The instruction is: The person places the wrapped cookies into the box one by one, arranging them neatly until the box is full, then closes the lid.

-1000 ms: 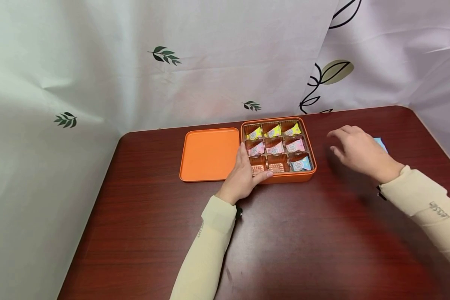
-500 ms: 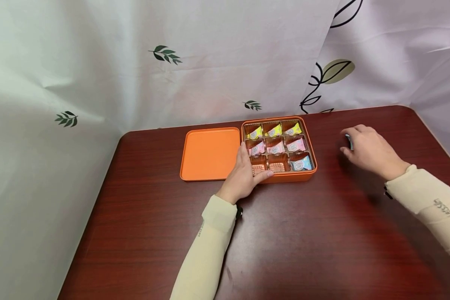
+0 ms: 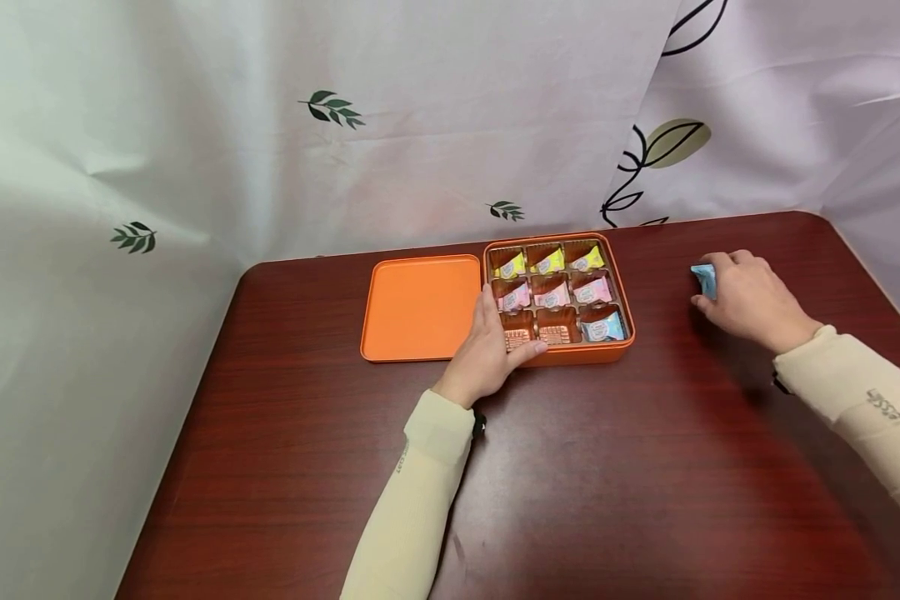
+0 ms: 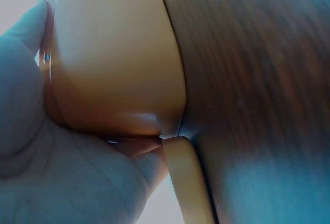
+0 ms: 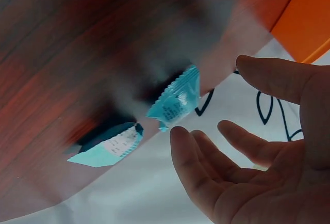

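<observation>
My left hand braces the near left corner of an orange box, straight fingers along its left wall and thumb across the front rim. Inside, a divided tray holds wrapped candies: yellow ones at the back, pink ones in the middle, a blue one front right. Ribbed floors show in the other two front compartments. Right of the box, my right hand hovers with parted fingers beside a blue wrapped candy. A second blue candy lies beyond it, hidden in the head view.
The orange lid lies left of the box, against its side. Everything rests on a dark red wooden table. A white cloth with leaf prints hangs behind the table's back edge.
My right hand has shifted right, away from the box. A blue candy now shows at its fingertips, while the one seen behind the hand earlier is covered. The left hand stays put.
</observation>
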Motion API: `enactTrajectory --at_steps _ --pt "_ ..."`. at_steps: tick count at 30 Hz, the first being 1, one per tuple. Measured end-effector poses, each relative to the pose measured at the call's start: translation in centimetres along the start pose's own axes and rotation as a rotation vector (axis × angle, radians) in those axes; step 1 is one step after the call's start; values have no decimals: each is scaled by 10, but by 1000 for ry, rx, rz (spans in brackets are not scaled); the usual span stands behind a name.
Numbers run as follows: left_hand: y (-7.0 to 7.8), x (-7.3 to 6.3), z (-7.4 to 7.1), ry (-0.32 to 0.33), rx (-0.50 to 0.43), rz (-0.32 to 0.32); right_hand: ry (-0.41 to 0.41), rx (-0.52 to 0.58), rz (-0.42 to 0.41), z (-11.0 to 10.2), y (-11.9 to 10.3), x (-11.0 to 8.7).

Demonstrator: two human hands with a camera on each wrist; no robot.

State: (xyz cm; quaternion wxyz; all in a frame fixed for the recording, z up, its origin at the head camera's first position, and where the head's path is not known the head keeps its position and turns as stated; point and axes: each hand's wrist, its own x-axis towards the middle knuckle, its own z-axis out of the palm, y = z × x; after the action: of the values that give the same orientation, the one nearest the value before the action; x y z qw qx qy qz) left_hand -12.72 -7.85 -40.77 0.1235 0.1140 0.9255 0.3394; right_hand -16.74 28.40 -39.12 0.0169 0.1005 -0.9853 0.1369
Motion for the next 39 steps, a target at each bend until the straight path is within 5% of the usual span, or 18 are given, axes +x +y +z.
enactTrajectory --at_steps 16,39 --pt "1 0 -1 4 -19 0 -85 -24 50 1 11 5" --pt "1 0 -1 3 -16 7 -73 -13 15 5 10 9"
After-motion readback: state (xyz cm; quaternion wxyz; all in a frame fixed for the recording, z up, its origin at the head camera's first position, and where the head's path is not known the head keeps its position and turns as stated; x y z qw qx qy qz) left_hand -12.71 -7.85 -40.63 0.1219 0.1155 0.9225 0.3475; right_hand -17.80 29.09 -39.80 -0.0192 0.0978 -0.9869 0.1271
